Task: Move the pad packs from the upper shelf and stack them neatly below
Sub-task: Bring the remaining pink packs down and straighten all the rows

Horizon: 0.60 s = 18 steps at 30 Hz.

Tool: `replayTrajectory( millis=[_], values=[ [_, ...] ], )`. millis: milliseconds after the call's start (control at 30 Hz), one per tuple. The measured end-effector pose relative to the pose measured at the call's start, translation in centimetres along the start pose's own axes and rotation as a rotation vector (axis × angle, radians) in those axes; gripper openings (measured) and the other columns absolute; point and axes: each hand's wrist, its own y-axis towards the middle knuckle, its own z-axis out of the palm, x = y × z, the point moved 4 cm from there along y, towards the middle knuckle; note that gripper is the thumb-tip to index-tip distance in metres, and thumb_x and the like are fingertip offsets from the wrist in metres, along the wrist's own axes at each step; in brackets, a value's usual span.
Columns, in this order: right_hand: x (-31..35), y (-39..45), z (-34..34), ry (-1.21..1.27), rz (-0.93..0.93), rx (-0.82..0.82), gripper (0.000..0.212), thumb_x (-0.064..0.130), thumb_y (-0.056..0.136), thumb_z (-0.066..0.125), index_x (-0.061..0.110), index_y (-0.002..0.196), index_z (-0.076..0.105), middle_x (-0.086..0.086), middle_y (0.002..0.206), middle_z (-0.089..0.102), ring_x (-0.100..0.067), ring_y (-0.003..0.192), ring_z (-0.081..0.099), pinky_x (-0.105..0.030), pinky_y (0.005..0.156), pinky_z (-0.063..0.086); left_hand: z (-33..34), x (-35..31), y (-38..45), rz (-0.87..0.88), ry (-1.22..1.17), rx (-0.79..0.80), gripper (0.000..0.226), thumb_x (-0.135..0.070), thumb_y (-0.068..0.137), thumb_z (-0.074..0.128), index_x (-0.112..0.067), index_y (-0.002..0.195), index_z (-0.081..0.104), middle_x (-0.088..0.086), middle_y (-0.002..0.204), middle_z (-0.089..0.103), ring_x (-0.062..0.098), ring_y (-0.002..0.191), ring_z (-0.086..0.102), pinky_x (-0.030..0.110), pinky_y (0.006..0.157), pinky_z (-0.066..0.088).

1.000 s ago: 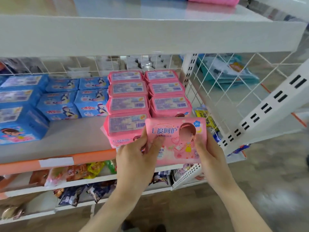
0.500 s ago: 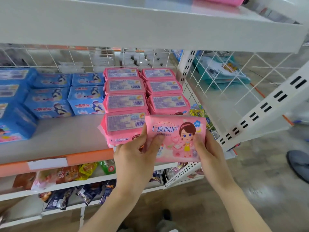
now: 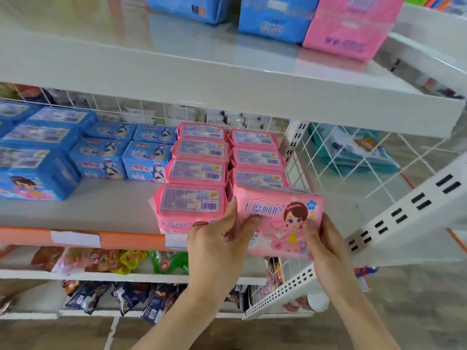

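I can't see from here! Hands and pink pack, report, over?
Left hand and right hand both grip pink pack. Front of right pink row. Nothing blocking.

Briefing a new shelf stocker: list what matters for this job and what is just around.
Job: held pink pack, left hand, right hand, pink stacks, upper-shelf pink pack.
Around: blue packs, snack bags, wire divider.

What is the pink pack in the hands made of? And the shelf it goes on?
The pink pack looks like thin soft plastic film, slightly glossy, with a printed cartoon girl and crinkled sealed edges. The shelf looks like painted metal, smooth off-white with a faint sheen; the slotted uprights beside it suggest steel, though that is a guess.
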Motion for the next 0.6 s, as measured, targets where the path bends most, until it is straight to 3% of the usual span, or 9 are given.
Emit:
replayTrajectory(
  millis=[67, 133, 233, 300, 400, 500, 600],
  values=[
    [-0.5, 0.4, -0.4, 0.007, 0.005, 0.027, 0.034, 0.039, 0.091, 0.044, 0.028, 0.121, 0.055, 0.02, 0.103, 0.073, 0.0, 0.095, 0.07, -0.014, 0.075, 0.053, 0.6, 0.1, -0.1, 0.014, 0.026, -0.014, 0.062, -0.068, 0.081, 0.058, -0.022, 0.12, 0.072, 0.009, 0.058, 0.061, 0.028, 0.05, 0.051, 0.036, 0.059, 0.046],
    [-0.9, 0.8, -0.7, 0.009, 0.011, 0.051, 0.035, 0.04, 0.091, 0.044, 0.027, 0.122, 0.054, 0.017, 0.103, 0.073, -0.001, 0.094, 0.07, -0.019, 0.076, 0.054, 1.2, 0.3, 0.0, 0.023, 0.046, -0.024, 0.057, -0.066, 0.082, 0.061, -0.021, 0.115, 0.075, 0.007, 0.054, 0.054, 0.017, 0.044, 0.038, 0.028, 0.055, 0.037],
    [-1.3, 1.2, -1.2, -0.033, -0.008, 0.069, 0.029, 0.043, 0.091, 0.044, 0.03, 0.114, 0.056, 0.017, 0.094, 0.072, 0.0, 0.087, 0.068, -0.021, 0.076, 0.05, 2.0, 0.5, 0.2, 0.022, 0.048, -0.052, 0.052, -0.055, 0.083, 0.066, -0.019, 0.12, 0.072, 0.004, 0.049, 0.038, 0.012, 0.045, 0.025, 0.019, 0.05, 0.025],
    [-1.7, 1.6, -1.5, -0.047, -0.015, 0.088, 0.032, 0.052, 0.089, 0.044, 0.029, 0.109, 0.056, 0.017, 0.086, 0.07, 0.0, 0.08, 0.066, -0.02, 0.072, 0.049, 2.4, 0.6, 0.2, 0.016, 0.041, -0.061, 0.053, -0.052, 0.082, 0.065, -0.021, 0.125, 0.069, 0.002, 0.049, 0.039, 0.012, 0.045, 0.027, 0.021, 0.053, 0.027],
    [-2.4, 2.1, -1.6, -0.067, -0.03, 0.119, 0.045, 0.07, 0.083, 0.044, 0.035, 0.107, 0.056, 0.01, 0.087, 0.068, -0.004, 0.077, 0.064, -0.028, 0.078, 0.053, 2.8, 0.9, 0.0, 0.028, 0.019, -0.052, 0.047, -0.051, 0.086, 0.066, -0.024, 0.124, 0.07, 0.009, 0.053, 0.048, 0.01, 0.047, 0.029, 0.023, 0.058, 0.031],
    [-3.4, 2.5, -1.7, -0.084, -0.02, 0.141, 0.035, 0.074, 0.081, 0.043, 0.048, 0.101, 0.056, 0.01, 0.08, 0.066, -0.002, 0.07, 0.061, -0.036, 0.079, 0.052, 2.8, 1.5, -0.4, 0.019, 0.027, -0.054, 0.03, -0.045, 0.087, 0.071, -0.026, 0.11, 0.075, 0.004, 0.054, 0.053, 0.01, 0.047, 0.033, 0.025, 0.058, 0.036],
    [-4.5, 2.8, -1.7, -0.147, -0.028, 0.161, 0.04, 0.082, 0.078, 0.048, 0.051, 0.103, 0.055, 0.015, 0.095, 0.071, -0.003, 0.087, 0.069, -0.037, 0.084, 0.054, 3.1, 2.0, -0.6, 0.01, 0.068, -0.052, 0.013, -0.033, 0.087, 0.074, -0.023, 0.095, 0.075, 0.004, 0.059, 0.061, 0.013, 0.049, 0.042, 0.034, 0.065, 0.045]
  ],
)
